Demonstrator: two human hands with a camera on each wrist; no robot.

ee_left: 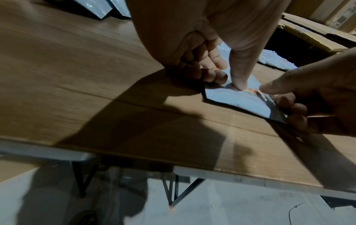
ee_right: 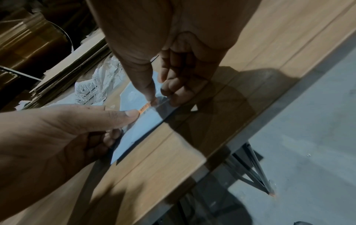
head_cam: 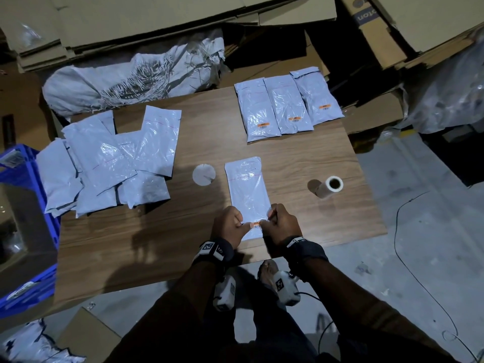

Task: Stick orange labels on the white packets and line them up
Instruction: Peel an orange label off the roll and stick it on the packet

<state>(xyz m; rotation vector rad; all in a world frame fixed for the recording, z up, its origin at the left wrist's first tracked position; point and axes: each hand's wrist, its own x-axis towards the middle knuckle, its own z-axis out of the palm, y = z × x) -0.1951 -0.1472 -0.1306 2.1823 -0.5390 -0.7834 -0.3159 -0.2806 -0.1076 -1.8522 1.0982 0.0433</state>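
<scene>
A white packet point(head_cam: 247, 189) lies lengthwise on the wooden table point(head_cam: 162, 239), near its front edge. An orange label point(head_cam: 256, 224) sits across the packet's near end. My left hand point(head_cam: 242, 225) and right hand point(head_cam: 267, 221) hold that end from either side. Each thumb presses one end of the label point(ee_right: 144, 108), and the curled fingers sit at the packet's edges. Three labelled packets point(head_cam: 286, 104) lie side by side at the back right. A loose pile of unlabelled packets point(head_cam: 104, 163) covers the table's left side.
A label roll point(head_cam: 330, 186) stands to the right of the packet and a round white disc point(head_cam: 203, 175) lies to its left. A blue crate point(head_cam: 23, 179) is at the far left. A white sack point(head_cam: 131, 77) and flattened cardboard point(head_cam: 157, 17) lie behind the table.
</scene>
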